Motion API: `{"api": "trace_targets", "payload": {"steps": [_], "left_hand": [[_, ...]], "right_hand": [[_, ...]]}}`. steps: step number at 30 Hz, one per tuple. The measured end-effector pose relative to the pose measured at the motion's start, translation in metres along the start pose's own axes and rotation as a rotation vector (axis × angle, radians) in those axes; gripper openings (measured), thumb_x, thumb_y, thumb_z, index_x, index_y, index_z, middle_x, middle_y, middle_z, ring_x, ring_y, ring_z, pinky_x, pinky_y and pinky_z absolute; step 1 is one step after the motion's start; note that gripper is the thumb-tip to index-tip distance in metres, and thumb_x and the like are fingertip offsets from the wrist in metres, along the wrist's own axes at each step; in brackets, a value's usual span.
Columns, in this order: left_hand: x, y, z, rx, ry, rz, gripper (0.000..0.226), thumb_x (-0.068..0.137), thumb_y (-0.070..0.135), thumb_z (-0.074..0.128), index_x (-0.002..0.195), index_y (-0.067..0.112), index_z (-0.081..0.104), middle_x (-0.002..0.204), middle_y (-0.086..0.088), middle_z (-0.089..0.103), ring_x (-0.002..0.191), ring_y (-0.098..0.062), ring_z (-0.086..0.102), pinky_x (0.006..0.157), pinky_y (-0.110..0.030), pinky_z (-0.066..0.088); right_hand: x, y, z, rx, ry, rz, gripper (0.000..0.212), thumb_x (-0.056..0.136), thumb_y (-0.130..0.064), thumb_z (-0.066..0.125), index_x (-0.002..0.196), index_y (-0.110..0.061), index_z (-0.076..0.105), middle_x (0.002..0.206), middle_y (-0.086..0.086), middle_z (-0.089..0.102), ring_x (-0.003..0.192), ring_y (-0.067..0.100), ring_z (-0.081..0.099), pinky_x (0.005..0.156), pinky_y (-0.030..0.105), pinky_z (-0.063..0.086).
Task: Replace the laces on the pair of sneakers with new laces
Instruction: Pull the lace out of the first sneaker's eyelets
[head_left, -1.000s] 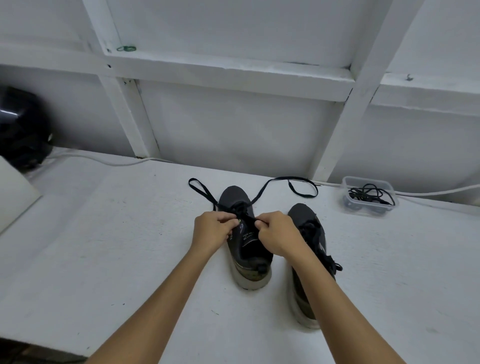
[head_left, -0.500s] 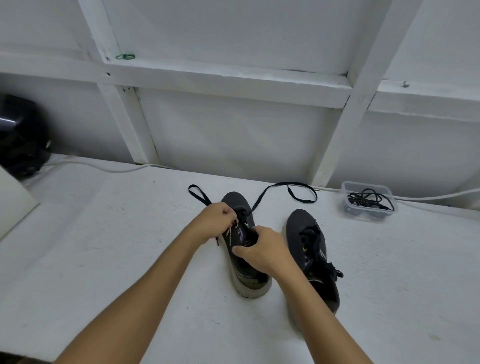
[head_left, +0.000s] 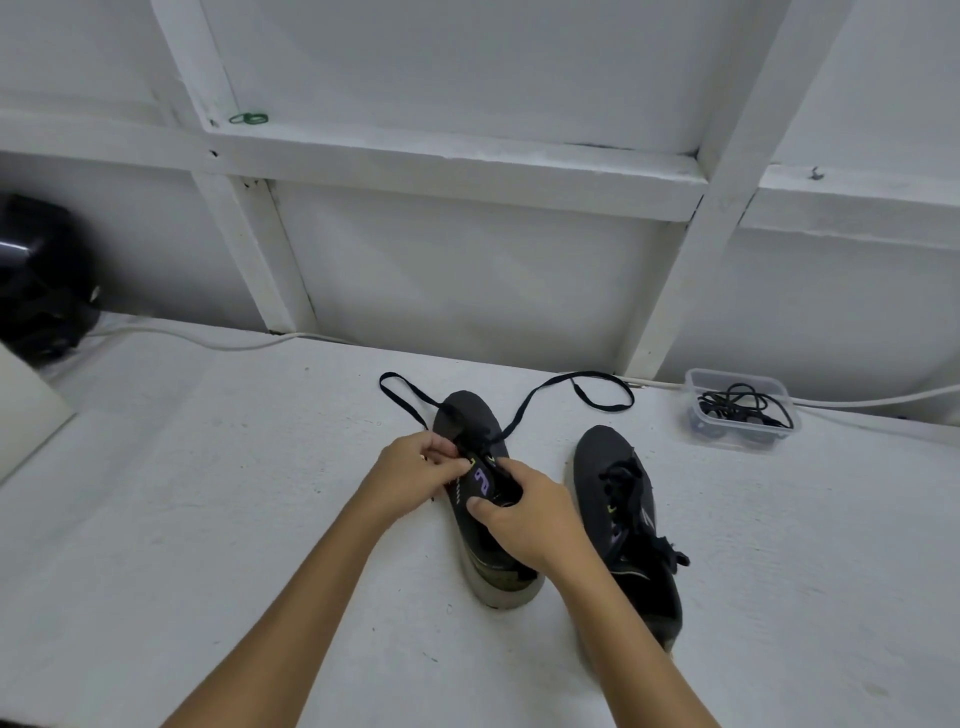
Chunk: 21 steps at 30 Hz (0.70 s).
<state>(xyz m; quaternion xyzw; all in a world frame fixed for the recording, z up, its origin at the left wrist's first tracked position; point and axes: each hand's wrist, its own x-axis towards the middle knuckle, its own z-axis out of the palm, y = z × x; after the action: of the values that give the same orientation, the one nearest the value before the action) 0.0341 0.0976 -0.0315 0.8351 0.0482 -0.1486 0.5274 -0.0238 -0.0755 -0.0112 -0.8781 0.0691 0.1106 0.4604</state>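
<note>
Two dark sneakers stand on the white table (head_left: 218, 519). The left sneaker (head_left: 470, 415) is tilted onto its side, its purple-marked tongue showing. A flat black lace (head_left: 566, 387) runs out of it, with loose ends lying toward the wall on both sides. My left hand (head_left: 415, 475) pinches the lace at the left eyelets. My right hand (head_left: 524, 514) grips the sneaker's collar, thumb on the tongue side. The right sneaker (head_left: 621, 493) stands apart, laced and tied, with nothing touching it.
A clear plastic tub (head_left: 740, 410) with coiled black laces sits at the back right by the wall. A white cable (head_left: 208, 340) runs along the wall's foot. A black rounded object (head_left: 41, 280) stands far left, next to a pale board (head_left: 26, 410).
My right hand left the lace and dropped back to grip the sneaker's collar. The left sneaker has tipped onto its side. The left hand stays at the eyelets.
</note>
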Motion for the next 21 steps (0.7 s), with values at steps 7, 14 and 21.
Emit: {"api": "trace_targets", "payload": {"steps": [7,14,21], "left_hand": [[0.010,0.010,0.005,-0.157,0.121,-0.017,0.014,0.098,0.026,0.063,0.103,0.015,0.070,0.093,0.001,0.070,0.079,-0.009,0.063,0.067,-0.018,0.045],[0.003,-0.005,0.005,-0.019,-0.001,0.018,0.016,0.090,0.039,0.072,0.092,0.024,0.074,0.086,0.006,0.072,0.076,-0.009,0.064,0.066,-0.024,0.050],[0.013,0.013,-0.008,-0.122,0.248,0.056,0.010,0.094,0.026,0.062,0.088,0.023,0.069,0.086,0.000,0.071,0.085,-0.017,0.068,0.072,-0.031,0.054]], "right_hand": [[0.003,0.001,0.003,-0.009,0.011,-0.005,0.047,0.087,-0.044,0.071,0.132,-0.033,0.061,0.113,-0.015,0.065,0.100,0.007,0.062,0.086,0.025,0.053],[0.006,0.003,0.003,-0.030,0.006,-0.013,0.035,0.090,-0.038,0.069,0.124,-0.033,0.064,0.090,-0.024,0.056,0.085,0.002,0.056,0.065,0.012,0.040],[0.008,0.005,0.002,-0.041,-0.002,-0.015,0.038,0.091,-0.037,0.069,0.127,-0.031,0.063,0.090,-0.026,0.052,0.084,0.001,0.053,0.063,0.006,0.034]]}}
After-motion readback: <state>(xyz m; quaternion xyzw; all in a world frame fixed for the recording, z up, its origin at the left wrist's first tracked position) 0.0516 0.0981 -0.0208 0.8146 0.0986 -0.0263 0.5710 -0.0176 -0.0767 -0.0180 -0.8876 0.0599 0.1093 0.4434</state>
